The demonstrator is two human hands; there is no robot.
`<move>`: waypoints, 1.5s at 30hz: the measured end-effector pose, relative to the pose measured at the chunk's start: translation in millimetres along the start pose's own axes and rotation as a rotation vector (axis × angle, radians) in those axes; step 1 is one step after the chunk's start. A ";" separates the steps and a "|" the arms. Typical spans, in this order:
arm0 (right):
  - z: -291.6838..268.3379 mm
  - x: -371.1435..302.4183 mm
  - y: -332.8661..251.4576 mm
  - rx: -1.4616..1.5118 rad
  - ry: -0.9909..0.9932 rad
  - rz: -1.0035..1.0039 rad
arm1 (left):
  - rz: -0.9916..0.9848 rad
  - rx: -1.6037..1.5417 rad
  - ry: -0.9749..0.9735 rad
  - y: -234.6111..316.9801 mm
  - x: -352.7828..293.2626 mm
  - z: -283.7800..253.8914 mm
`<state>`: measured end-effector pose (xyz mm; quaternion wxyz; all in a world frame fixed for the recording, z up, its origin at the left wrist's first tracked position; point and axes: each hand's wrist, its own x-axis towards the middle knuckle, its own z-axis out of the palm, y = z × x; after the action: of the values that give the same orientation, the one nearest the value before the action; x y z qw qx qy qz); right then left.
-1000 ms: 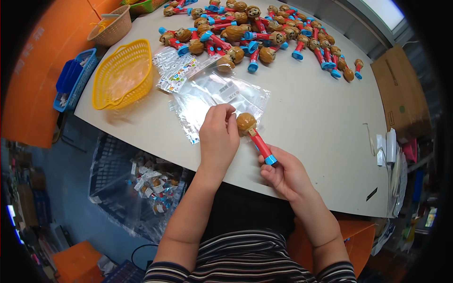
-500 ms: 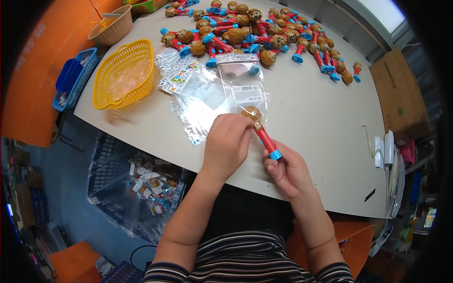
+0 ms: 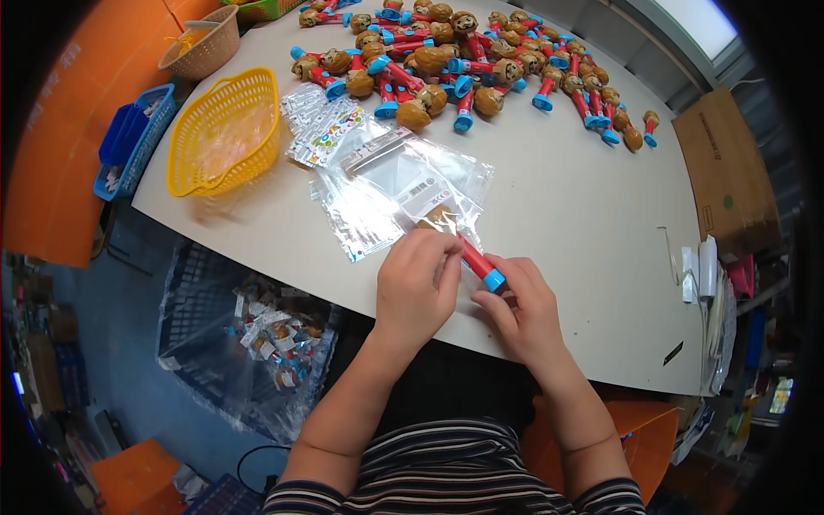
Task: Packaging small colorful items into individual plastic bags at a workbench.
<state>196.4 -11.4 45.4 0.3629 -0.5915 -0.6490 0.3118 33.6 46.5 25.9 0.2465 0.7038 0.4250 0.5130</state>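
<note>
So right in the middle there's one toy (image 3: 477, 260) with a red handle, a blue end and a round brown head, just above the near edge of the surface (image 3: 584, 249). Its head shows through a clear bag (image 3: 427, 196) with a white label on it, while the blue end sticks out toward the person.

Other containers: the yellow basket (image 3: 202, 184) on the left has some clear plastic (image 3: 232, 142) in it, kinda blurry. Behind that is a tan basket (image 3: 216, 47) with something orange-yellow inside, can't tell what. There's also a blue basket (image 3: 155, 133) off the left edge, with a darker blue tray (image 3: 122, 133) and some little white bits. Down on the floor, a dark blue crate (image 3: 174, 322) lined with clear plastic has a heap of bagged toys (image 3: 279, 339). More flat bags (image 3: 356, 227) lie under and beside the one in use, and a big pile of loose toys (image 3: 432, 60) covers the far side.

As for the hands, both forearms come up from below and angle inward. The left hand (image 3: 416, 279) is palm down, thumb and fingertips pinching the near end of the bag by the toy's neck. The right hand (image 3: 530, 313) is half curled, fingers up against the blue end and thumb just below. Can't tell if it's actually gripping or just pushing.
</note>
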 end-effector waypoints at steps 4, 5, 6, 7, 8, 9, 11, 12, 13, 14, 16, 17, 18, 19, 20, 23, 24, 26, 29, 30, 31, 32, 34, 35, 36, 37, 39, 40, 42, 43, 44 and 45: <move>-1.3 6.9 14.9 -0.434 0.146 -0.222 | 0.062 0.005 -0.024 3.1 -5.1 0.1; -6.0 9.7 14.7 -0.433 0.147 -0.222 | 0.060 0.008 -0.031 3.6 -6.4 0.8; -12.1 13.8 10.5 -0.372 0.150 -0.197 | 0.054 0.015 -0.034 3.4 -8.0 0.2; -16.6 15.8 9.2 -0.312 0.152 -0.173 | 0.052 0.020 -0.031 3.0 -9.0 -1.1; -20.6 15.5 14.0 -0.308 0.147 -0.176 | 0.048 0.020 -0.027 2.4 -9.8 -2.7; -26.8 14.7 21.2 -0.206 0.007 -0.124 | 0.046 0.017 -0.024 2.7 -10.0 -2.7; -26.8 16.3 28.3 -0.105 -0.135 -0.074 | 0.040 0.011 -0.034 4.5 -10.9 -2.7; -23.5 17.6 30.4 -0.123 -0.090 -0.102 | 0.034 0.002 -0.052 5.4 -11.6 -2.2; -20.2 19.1 31.9 -0.142 -0.045 -0.129 | 0.033 0.001 -0.053 5.6 -12.2 -1.1; -18.3 20.5 32.2 -0.160 0.001 -0.156 | 0.051 -0.001 -0.062 5.7 -12.8 0.2; -17.6 25.7 22.6 -0.144 -0.062 -0.117 | 0.066 0.001 -0.073 4.4 -14.1 -0.1; -18.3 26.8 18.8 -0.131 -0.123 -0.078 | 0.052 0.010 -0.072 4.1 -14.9 -0.3; -19.8 26.7 17.8 -0.128 -0.125 -0.078 | 0.038 0.021 -0.070 4.3 -14.7 -1.5; -22.2 25.8 18.1 -0.125 -0.126 -0.193 | 0.037 0.023 -0.070 4.6 -14.2 -2.9; -23.4 24.8 17.3 -0.121 -0.128 -0.308 | 0.033 0.028 -0.064 4.9 -13.7 -4.5; -22.4 17.1 6.9 -0.188 -0.116 -0.283 | 0.024 0.030 -0.060 6.5 -12.2 -3.6; -20.6 17.2 9.7 -0.188 -0.112 -0.277 | 0.025 0.025 -0.067 7.3 -12.1 -3.2; -16.8 21.3 18.0 -0.150 -0.056 -0.282 | 0.029 0.018 -0.072 9.4 -13.1 -2.2; -12.2 26.6 15.8 -0.035 -0.137 -0.130 | 0.069 0.035 -0.091 7.6 -14.4 -2.8; -9.7 29.1 15.2 -0.034 -0.134 -0.130 | 0.106 0.058 -0.105 7.5 -14.3 -3.4; -6.5 31.6 15.1 -0.030 -0.136 -0.146 | 0.107 0.060 -0.106 8.1 -14.3 -3.8; -3.3 33.3 15.2 -0.027 -0.139 -0.163 | 0.108 0.068 -0.103 8.8 -14.5 -4.5; 3.1 34.2 16.3 -0.060 -0.117 -0.165 | 0.107 0.083 -0.093 8.8 -14.2 -5.7; 6.3 34.5 17.3 -0.095 -0.093 -0.162 | 0.112 0.083 -0.091 7.4 -14.3 -5.6; 9.2 34.1 19.3 -0.094 -0.095 -0.163 | 0.115 0.081 -0.091 6.8 -14.7 -5.1; 12.0 33.7 21.7 -0.171 -0.042 -0.249 | 0.114 0.083 -0.090 7.0 -15.2 -5.0; 16.1 34.2 23.9 -0.248 0.014 -0.331 | 0.092 0.100 -0.104 7.5 -16.3 -5.2; 17.6 35.6 24.5 -0.282 0.034 -0.374 | 0.092 0.099 -0.108 7.9 -16.4 -5.1; 17.1 37.4 25.0 -0.316 0.058 -0.415 | 0.077 0.105 -0.086 8.6 -15.7 -5.0; 15.9 38.1 24.4 -0.314 0.054 -0.394 | 0.079 0.104 -0.089 8.7 -15.9 -5.3; 14.6 38.0 23.3 -0.311 0.050 -0.372 | 0.074 0.125 -0.079 8.8 -16.9 -6.0; 11.7 36.4 21.2 -0.310 0.049 -0.372 | 0.067 0.147 -0.067 8.7 -17.9 -7.2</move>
<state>196.7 27.4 25.1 0.3347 -0.5179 -0.7778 0.1218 27.9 26.2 26.1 0.1909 0.7506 0.4294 0.4645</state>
